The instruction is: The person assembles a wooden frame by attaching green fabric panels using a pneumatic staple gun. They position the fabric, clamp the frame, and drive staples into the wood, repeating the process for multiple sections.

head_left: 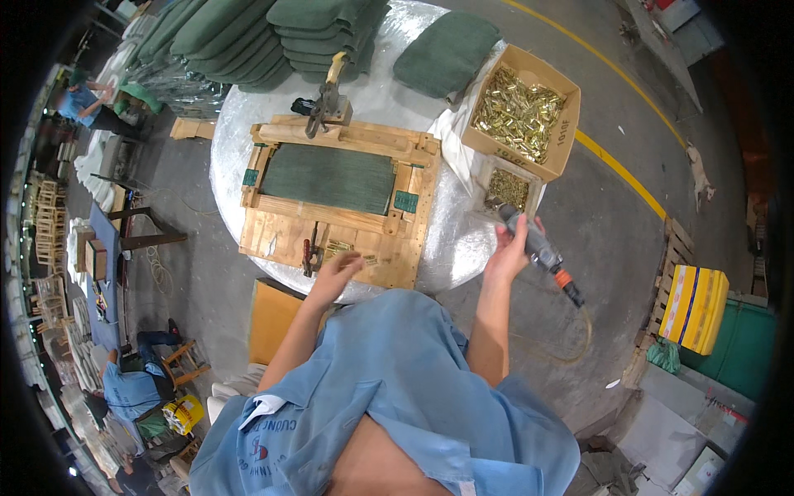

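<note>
The right hand (509, 252) is wrapped around a grey power driver (536, 245), lifted off to the side of the round desk (451, 240). The left hand (337, 269) rests with loosely curled fingers on small brass pieces (337, 248), possibly picking 1 up, on the wooden jig (285, 236) that clamps a green panel (329, 176) flat.

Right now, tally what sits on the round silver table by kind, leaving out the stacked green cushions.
Cardboard boxes of brass hardware: 2 (large, small)
Wooden jig: 1
Green panel in the jig: 1
Toggle clamps: 2 (rear, front)
Total: 6
</note>
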Available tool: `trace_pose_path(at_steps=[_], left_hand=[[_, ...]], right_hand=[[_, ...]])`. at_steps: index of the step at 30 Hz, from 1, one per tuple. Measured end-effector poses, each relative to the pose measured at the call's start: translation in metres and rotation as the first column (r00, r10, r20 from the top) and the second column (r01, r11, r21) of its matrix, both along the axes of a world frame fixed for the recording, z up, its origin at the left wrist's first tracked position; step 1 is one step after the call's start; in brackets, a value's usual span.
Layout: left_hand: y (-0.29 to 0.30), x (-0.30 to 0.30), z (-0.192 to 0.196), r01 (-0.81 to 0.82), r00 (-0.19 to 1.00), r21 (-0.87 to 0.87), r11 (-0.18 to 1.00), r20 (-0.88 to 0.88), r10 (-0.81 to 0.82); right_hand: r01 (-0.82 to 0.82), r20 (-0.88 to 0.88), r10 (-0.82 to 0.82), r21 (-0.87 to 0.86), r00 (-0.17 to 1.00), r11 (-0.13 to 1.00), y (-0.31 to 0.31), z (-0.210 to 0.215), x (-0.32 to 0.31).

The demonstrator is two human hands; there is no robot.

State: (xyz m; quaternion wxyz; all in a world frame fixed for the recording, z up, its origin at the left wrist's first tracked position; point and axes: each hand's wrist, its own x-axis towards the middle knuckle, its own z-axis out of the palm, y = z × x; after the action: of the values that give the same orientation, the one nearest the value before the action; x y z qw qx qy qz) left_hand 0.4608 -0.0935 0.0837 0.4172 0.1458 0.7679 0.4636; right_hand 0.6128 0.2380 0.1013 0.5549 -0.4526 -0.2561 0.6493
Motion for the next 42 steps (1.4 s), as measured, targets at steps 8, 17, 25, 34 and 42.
trace_pose_path(at_steps=[8,17,25,34,42], left_hand=[[-0.005,-0.011,0.002,-0.267,0.902,-0.082,0.960,0.328,0.279],[-0.022,-0.010,-0.011,-0.384,0.850,-0.180,0.905,0.314,0.423],[-0.009,-0.024,-0.004,-0.338,0.868,-0.073,0.938,0.360,0.341],[0.010,-0.029,-0.011,-0.342,0.863,-0.011,0.939,0.393,0.319],[0.106,-0.025,0.027,-0.249,0.935,0.244,0.937,0.314,0.166]], right_hand=[[0.137,0.047,-0.137,-0.001,0.989,0.991,0.055,-0.020,-0.032],[0.206,0.171,-0.242,0.201,0.955,0.958,0.056,-0.044,-0.025],[0.159,0.234,-0.180,0.106,0.955,0.982,0.043,-0.034,-0.034],[0.186,-0.041,-0.183,0.094,0.982,0.978,-0.015,0.010,0.005],[-0.107,-0.220,0.075,-0.135,0.973,0.985,-0.092,0.042,0.031]])
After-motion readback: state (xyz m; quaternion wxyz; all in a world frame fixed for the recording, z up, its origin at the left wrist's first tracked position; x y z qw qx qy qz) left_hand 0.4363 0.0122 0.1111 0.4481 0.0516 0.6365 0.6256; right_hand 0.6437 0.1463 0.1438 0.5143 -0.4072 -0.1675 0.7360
